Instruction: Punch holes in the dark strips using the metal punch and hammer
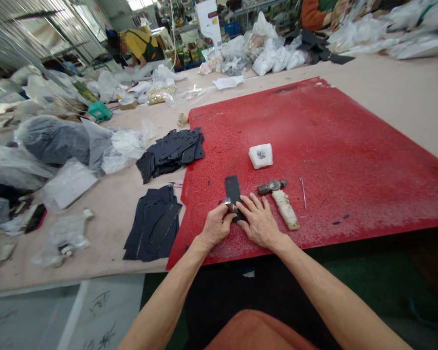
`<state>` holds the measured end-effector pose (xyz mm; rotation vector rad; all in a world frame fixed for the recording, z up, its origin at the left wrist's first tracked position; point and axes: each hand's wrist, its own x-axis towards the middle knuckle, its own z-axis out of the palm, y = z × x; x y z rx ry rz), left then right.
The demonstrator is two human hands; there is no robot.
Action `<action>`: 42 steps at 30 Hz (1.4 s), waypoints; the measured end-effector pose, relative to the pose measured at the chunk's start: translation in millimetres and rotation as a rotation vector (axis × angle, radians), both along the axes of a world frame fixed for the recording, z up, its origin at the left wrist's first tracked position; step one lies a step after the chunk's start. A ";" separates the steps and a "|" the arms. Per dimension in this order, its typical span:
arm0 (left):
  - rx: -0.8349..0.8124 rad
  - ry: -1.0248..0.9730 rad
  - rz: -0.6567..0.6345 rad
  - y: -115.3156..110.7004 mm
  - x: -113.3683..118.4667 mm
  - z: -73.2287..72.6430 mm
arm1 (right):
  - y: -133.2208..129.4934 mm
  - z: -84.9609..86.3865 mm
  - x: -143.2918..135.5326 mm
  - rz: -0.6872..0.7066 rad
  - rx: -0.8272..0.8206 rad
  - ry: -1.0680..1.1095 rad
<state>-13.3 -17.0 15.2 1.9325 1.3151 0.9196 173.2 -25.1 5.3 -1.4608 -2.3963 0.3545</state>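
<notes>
Plastic bags (268, 56) are crowding the far part of the pale table (383, 80), with a white sheet (228, 82) lying near them. A teal object (100, 111) is sitting by other bags (54, 138) at the left. Beyond, a person in yellow (140, 43) is bending forward, a white machine (208, 22) is standing, and an orange sleeve (311, 15) is showing at upper right.
</notes>
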 end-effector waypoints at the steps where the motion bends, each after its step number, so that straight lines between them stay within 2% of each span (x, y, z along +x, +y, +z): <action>1: -0.002 -0.012 0.001 0.1 0.5 -0.6 | 0.0 0.6 0.1 0.001 -0.001 0.001; 8: 0.001 -0.104 -0.001 0.1 0.6 -2.2 | -0.3 3.0 0.2 -0.004 -0.007 -0.004; 18: -0.075 -0.066 -0.084 6.4 -3.2 2.4 | 1.2 1.1 -0.6 -0.001 0.000 -0.003; 26: -0.034 -0.054 -0.112 3.8 -3.7 2.1 | 0.6 0.4 -0.2 -0.008 -0.007 0.002; 36: 0.026 -0.042 -0.044 6.6 -4.7 -7.4 | 0.9 1.6 0.3 -0.005 -0.012 0.011; 42: 0.032 -0.070 -0.038 7.6 -2.8 -6.3 | 0.7 2.5 0.2 -0.011 -0.012 0.007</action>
